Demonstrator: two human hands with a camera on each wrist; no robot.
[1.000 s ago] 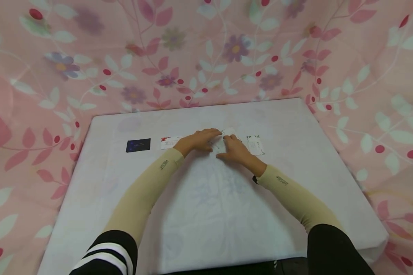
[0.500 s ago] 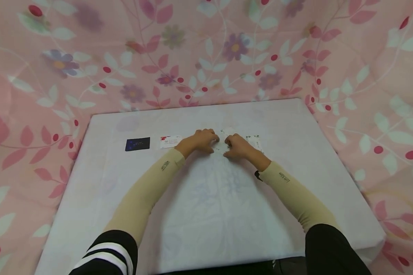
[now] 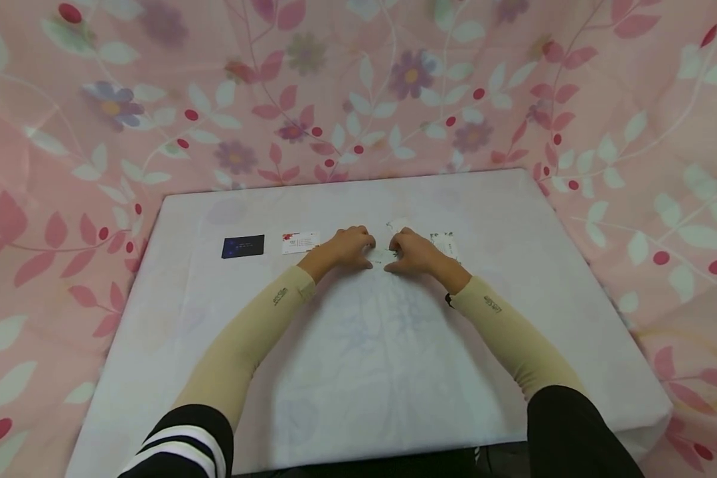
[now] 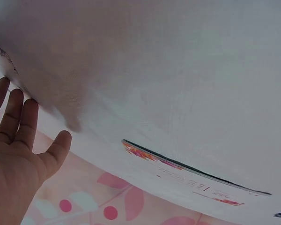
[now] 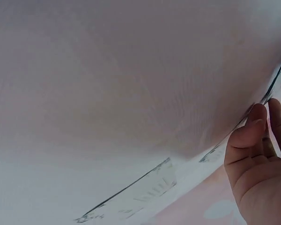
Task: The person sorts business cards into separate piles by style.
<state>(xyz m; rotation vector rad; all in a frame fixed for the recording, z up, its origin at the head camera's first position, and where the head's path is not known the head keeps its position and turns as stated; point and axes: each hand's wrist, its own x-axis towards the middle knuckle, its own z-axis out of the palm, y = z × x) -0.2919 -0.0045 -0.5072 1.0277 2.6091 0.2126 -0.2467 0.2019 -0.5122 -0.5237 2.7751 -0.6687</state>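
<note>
Left hand [image 3: 348,247] and right hand [image 3: 415,253] are held close together over the far part of a white-covered counter [image 3: 334,372], fingertips facing, with a pale card [image 3: 384,256] between them. At the far left, a dark card with blue marks [image 3: 243,246] is laid flat, well apart from the hands. To its right, a white card with a red floral corner [image 3: 301,243] is seen, its right end near the left wrist. By the left hand's fingers, lightly bent and spread in the left wrist view, the pale card's left side is met; whether it is gripped there cannot be told. The pale card is partly hidden at both ends, and greenish print is shown on it. Just beyond it, a second white card with thin sprigs [image 3: 391,226] is partly covered by the right hand. By the right hand, thumb bent, the pale card's edge is pinched. Just beside that hand, a white card with leafy corners [image 3: 445,244] is laid on the counter. Both forearms are covered by beige sleeves [image 3: 247,332]. Behind everything, a pink floral cloth [image 3: 334,86] is hung.
</note>
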